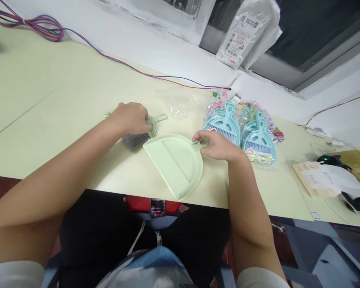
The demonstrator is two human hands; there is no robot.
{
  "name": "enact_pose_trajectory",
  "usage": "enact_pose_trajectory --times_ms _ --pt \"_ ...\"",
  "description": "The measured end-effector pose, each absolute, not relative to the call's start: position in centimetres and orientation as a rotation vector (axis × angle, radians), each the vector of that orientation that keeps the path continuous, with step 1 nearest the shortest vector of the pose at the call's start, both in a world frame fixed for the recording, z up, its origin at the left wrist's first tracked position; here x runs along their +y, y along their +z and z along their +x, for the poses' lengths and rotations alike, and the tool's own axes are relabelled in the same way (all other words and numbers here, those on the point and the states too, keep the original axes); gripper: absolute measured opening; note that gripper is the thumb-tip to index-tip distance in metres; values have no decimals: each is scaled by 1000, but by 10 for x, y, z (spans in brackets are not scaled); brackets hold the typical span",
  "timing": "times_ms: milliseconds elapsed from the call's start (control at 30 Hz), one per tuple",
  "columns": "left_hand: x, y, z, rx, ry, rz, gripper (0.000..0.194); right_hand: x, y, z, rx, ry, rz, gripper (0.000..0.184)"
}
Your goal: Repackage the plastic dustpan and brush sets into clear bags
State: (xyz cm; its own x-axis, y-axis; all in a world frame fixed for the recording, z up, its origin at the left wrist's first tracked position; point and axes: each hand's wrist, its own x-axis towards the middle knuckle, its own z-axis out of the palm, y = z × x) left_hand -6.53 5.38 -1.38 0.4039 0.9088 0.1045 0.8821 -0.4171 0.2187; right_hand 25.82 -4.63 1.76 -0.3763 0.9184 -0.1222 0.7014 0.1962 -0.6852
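A pale green dustpan (175, 158) lies with its wide straight edge facing left and down toward the table's front edge. My right hand (217, 145) is closed on its looped handle. To the left, my left hand (131, 118) grips a small green hand brush (135, 142) from above, thumb on its body. The brush's grey bristles point down and to the left, and its handle sticks out to the right. Part of the brush is hidden under my fingers. A scrap of printed yellow-green packaging (107, 115) shows behind my left hand.
Wrapped blue dustpan-and-brush sets (228, 120) lie right of my right hand, with more sets (259, 140) beside them. A clear plastic bag (178, 106) lies behind the dustpan. Red and blue cable (120, 62) runs along the wall. A white parcel bag (241, 38) leans at the window.
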Motion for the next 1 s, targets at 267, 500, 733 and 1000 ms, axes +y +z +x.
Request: enact_pose_trajectory --times_ms 267,500,733,1000 --pt "45 11 -63 1470 1059 2050 30 -44 8 257 -2120 820 -1523 43" --pt "52 6 -57 1155 1163 1687 32 -41 8 253 -1848 533 -1560 41" --pt "72 -22 -66 1292 1174 1936 25 -39 3 257 -1960 501 -1734 43" --pt "77 -28 -76 1398 1189 2021 22 -35 -2 269 -2135 404 -1726 48"
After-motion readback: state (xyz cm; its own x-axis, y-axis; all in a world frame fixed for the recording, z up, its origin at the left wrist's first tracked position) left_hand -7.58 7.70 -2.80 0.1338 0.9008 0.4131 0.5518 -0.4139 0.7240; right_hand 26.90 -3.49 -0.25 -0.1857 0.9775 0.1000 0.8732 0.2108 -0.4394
